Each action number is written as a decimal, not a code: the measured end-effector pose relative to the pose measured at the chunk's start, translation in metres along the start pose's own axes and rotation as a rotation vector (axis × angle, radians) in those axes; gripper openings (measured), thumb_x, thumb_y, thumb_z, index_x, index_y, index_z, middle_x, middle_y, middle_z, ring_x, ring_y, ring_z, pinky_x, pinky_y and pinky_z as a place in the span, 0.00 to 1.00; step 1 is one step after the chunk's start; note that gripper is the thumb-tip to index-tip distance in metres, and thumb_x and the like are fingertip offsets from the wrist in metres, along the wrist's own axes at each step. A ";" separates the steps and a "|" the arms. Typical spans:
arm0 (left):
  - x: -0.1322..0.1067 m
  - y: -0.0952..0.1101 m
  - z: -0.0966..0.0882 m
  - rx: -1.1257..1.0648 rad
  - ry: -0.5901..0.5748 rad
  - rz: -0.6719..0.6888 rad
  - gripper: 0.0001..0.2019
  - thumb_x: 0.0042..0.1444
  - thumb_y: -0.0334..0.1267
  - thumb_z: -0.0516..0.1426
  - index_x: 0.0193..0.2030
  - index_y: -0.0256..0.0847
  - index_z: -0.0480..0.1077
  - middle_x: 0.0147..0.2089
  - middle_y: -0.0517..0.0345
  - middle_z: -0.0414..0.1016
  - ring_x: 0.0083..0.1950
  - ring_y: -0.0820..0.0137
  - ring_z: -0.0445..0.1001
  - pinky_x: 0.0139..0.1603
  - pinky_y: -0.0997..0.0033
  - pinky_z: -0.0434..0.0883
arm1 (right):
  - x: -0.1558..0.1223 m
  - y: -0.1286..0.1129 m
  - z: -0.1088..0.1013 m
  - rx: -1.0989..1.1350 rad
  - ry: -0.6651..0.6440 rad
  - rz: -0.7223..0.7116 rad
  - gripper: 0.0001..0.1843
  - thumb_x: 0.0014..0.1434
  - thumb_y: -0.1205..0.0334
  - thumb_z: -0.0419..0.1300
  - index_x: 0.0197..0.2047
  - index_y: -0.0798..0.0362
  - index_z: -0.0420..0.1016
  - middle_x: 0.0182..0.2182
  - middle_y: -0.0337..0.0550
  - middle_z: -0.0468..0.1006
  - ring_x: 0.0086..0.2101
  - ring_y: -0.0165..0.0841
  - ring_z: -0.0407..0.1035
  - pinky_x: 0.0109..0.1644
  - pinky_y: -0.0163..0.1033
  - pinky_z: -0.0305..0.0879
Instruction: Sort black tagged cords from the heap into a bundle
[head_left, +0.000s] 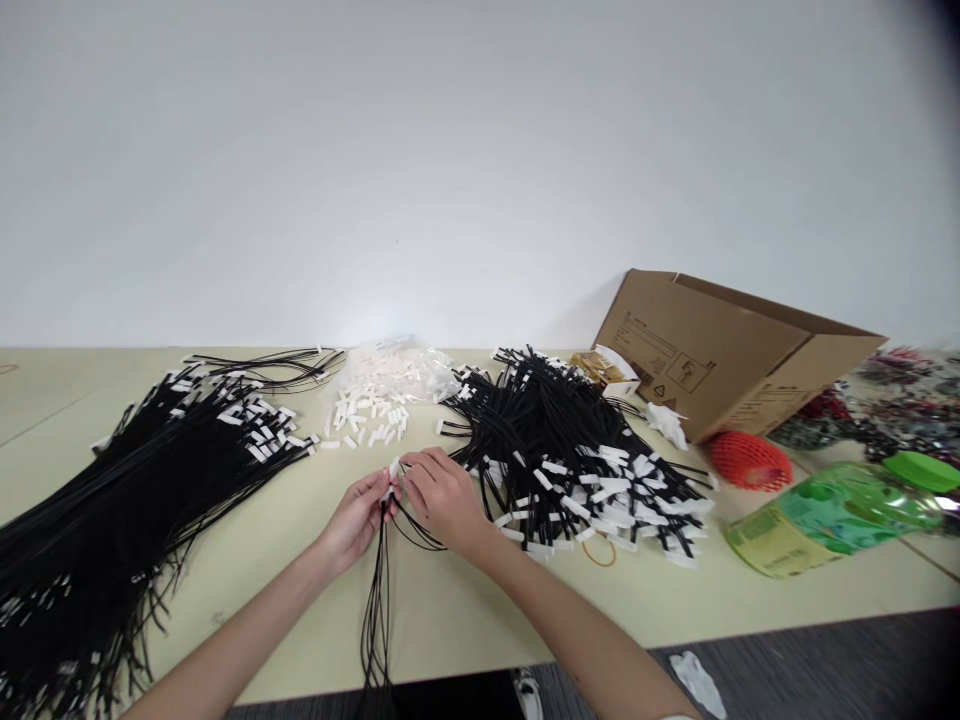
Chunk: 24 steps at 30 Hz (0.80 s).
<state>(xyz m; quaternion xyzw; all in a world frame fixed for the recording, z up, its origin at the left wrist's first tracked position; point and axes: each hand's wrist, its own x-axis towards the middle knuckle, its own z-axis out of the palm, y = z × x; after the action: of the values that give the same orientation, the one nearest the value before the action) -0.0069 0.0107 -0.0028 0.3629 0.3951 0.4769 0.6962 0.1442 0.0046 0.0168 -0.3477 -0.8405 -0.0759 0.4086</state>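
Both hands meet over the near middle of the table. My left hand (pixel 361 515) is closed on a white connector (pixel 394 467), from which thin black cables (pixel 377 610) hang past the table's front edge. Close beside it, my right hand (pixel 442 497) has its fingers bent together at the same connector, with a black cable looping out below them. Its fingertips hide exactly what they pinch. Beyond the hands lie loose white connector housings (pixel 386 425), spilling from a clear plastic bag (pixel 394 368).
A large bundle of black cables (pixel 165 480) covers the left side; another pile (pixel 555 410) lies right of my hands. Farther right are an open cardboard box (pixel 720 350), a red foam net (pixel 750 461) and a green-capped bottle (pixel 832 515). A rubber band (pixel 600 562) lies near the right pile.
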 end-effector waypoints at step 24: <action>-0.002 0.002 0.002 0.035 0.017 -0.020 0.13 0.46 0.44 0.60 0.27 0.35 0.70 0.22 0.61 0.68 0.20 0.79 0.63 0.20 0.79 0.57 | -0.001 0.001 0.000 -0.026 -0.052 0.036 0.05 0.58 0.71 0.49 0.35 0.56 0.65 0.38 0.46 0.71 0.39 0.35 0.62 0.42 0.39 0.64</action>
<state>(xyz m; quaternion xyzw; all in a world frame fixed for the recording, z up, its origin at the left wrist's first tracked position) -0.0063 0.0094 0.0005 0.3670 0.4130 0.4659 0.6912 0.1448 0.0049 0.0161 -0.3698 -0.8434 -0.0704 0.3834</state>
